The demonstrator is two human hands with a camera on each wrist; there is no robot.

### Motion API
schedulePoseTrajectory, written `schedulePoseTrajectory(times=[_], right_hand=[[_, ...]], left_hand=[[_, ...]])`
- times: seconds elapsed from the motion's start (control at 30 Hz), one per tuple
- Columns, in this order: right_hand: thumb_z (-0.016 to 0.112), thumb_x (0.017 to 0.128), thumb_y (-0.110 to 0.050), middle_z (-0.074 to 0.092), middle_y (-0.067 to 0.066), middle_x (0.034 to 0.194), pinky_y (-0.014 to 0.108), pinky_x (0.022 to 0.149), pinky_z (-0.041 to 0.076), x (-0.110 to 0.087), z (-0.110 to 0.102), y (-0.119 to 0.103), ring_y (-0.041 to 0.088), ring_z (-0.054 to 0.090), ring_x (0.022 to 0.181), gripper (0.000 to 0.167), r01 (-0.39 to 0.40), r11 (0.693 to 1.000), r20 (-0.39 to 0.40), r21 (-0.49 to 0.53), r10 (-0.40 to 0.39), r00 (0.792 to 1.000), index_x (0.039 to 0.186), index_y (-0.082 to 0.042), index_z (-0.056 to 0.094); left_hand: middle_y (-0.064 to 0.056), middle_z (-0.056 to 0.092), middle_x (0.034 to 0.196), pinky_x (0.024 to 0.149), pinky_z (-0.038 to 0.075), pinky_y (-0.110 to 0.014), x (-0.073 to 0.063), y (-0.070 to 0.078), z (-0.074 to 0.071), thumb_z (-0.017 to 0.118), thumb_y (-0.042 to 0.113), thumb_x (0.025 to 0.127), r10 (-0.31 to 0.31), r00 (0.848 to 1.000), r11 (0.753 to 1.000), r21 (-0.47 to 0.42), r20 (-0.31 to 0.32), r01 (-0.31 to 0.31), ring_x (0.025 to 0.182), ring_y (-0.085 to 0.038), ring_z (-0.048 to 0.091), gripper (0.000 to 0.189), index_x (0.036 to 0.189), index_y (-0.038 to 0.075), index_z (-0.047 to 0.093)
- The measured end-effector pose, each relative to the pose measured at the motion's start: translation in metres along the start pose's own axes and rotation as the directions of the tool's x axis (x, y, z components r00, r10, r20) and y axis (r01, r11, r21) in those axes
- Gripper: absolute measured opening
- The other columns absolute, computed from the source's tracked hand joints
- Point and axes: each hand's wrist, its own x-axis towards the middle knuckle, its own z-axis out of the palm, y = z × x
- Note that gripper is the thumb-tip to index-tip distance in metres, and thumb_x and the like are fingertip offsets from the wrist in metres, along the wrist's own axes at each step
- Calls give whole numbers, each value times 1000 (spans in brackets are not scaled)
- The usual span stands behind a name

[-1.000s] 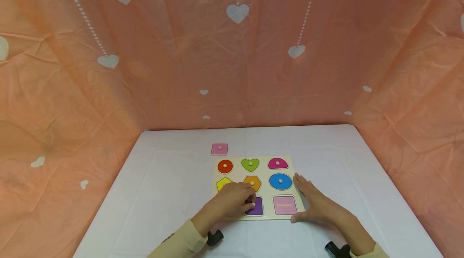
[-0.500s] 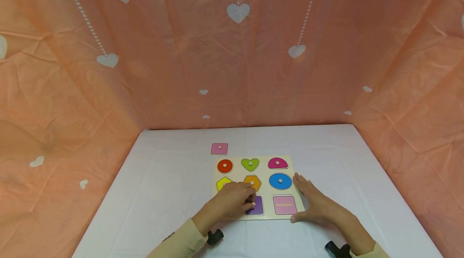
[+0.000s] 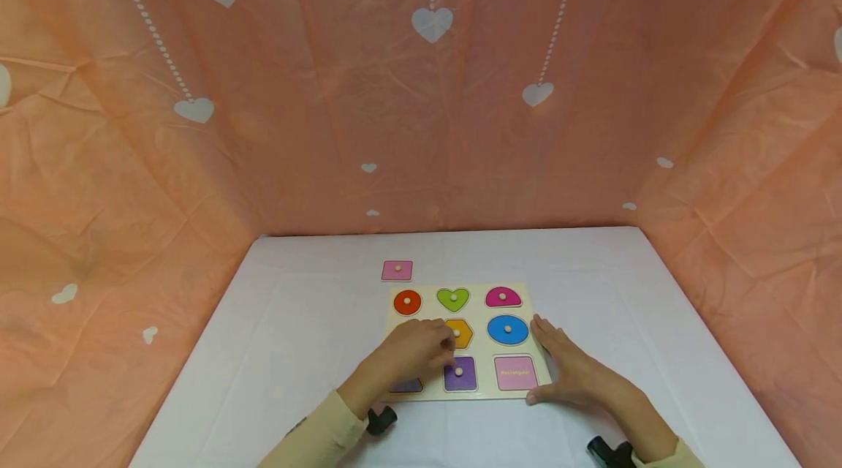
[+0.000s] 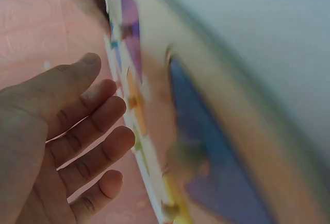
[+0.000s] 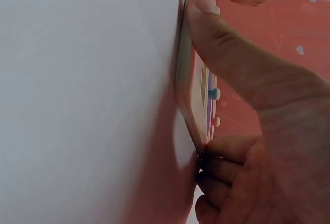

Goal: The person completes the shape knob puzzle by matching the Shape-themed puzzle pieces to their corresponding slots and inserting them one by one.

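A cream wooden puzzle board point(image 3: 484, 352) with knobbed shapes lies on the white table. My left hand point(image 3: 411, 347) hovers over its left part with loosely bent fingers, holding nothing. Just right of those fingers, the purple square point(image 3: 460, 380) sits in its recess. Under the hand, a blue-violet piece point(image 4: 198, 126) is partly hidden in the head view; a yellow piece point(image 4: 178, 203) shows in the left wrist view. My right hand point(image 3: 579, 374) holds the board's near right corner, thumb on the front edge, fingers along the right edge. The pink rectangular recess point(image 3: 516, 373) has no piece in it.
A pink knobbed rectangle point(image 3: 397, 270) lies on the table behind the board. Red circle point(image 3: 407, 302), green heart point(image 3: 452, 299), magenta half-circle point(image 3: 503, 297), blue oval point(image 3: 508, 330) and orange hexagon point(image 3: 463, 334) sit in the board. Orange heart-patterned cloth point(image 3: 434, 124) surrounds the table.
My left hand has let go of the purple square's knob and moved up and left, uncovering the square and part of the blue-violet piece. The right hand stays at the corner.
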Motion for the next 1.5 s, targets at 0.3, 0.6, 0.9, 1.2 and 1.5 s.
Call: schedulePoseTrajectory(times=[0.3, 0.6, 0.9, 1.2, 1.5], right_hand=[[102, 67, -48, 21, 30, 173, 71, 121, 25, -1, -1, -1, 62, 16, 155, 135, 10, 1000, -6, -2, -10, 1000, 166, 5, 27], [101, 67, -50, 21, 28, 174, 70, 122, 25, -1, 0, 0, 60, 16, 156, 136, 0, 1000, -4, -3, 0, 1000, 167, 3, 26], [100, 67, -53, 21, 27, 174, 70, 122, 24, -1, 0, 0, 60, 15, 157, 136, -12, 1000, -6, -9, 12, 1000, 167, 2, 26], [100, 68, -52, 21, 27, 174, 71, 122, 24, -1, 0, 0, 60, 15, 157, 136, -4, 1000, 2, -9, 4, 1000, 167, 3, 25], [99, 67, -56, 21, 25, 175, 71, 122, 25, -1, 0, 0, 58, 15, 158, 137, -21, 1000, -1, -20, 21, 1000, 168, 2, 25]], left_hand=[[7, 73, 108, 84, 59, -29, -2, -22, -21, 79, 34, 100, -60, 997, 997, -57, -45, 58, 89, -9, 65, 21, 115, 18, 76], [4, 73, 114, 94, 59, -39, 3, -50, -31, 78, 33, 101, -200, 979, 975, -108, -47, 194, 96, -15, 67, 24, 120, 20, 75], [1, 72, 110, 93, 58, -42, 5, -75, -37, 82, 25, 98, -310, 948, 934, -207, -69, 290, 93, -20, 64, 25, 121, 19, 74], [4, 71, 112, 89, 57, -39, 11, -99, -39, 81, 28, 99, -388, 917, 896, -271, -90, 352, 94, -20, 62, 25, 121, 18, 74], [3, 65, 103, 83, 54, -40, 16, -123, -38, 78, 29, 101, -385, 914, 904, -249, -125, 347, 88, -19, 60, 25, 122, 17, 73]])
